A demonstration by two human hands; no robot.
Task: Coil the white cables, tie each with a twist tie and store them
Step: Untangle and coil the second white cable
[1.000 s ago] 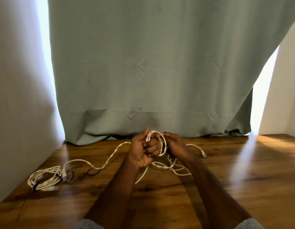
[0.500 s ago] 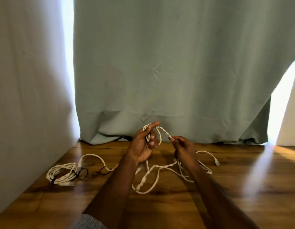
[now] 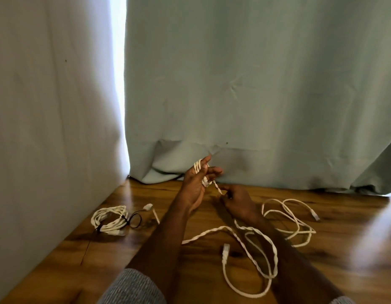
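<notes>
Handling: the braided white cable [image 3: 253, 244] looks light and limp, judged likely to spring out of its loops if let go (best held at the wraps, with the feed pinched close by).
Left hand [image 3: 195, 185]: raised, fingers mostly straight, several turns of the cable wound round them; the thumb's hold cannot be told.
Right hand [image 3: 238, 200]: just right of and below the left, fingers curled, pinching the short taut stretch that runs from the wraps.
Slack: trails on the wooden floor [image 3: 354, 249] below and right of the right hand, its free plug [image 3: 226, 248] near the forearms.
Second loose cable [image 3: 293, 218]: on the floor right of the right hand, not yet coiled.
Finished coil [image 3: 110, 219]: well left of the left hand, bound with a black twist tie [image 3: 134, 220].
</notes>
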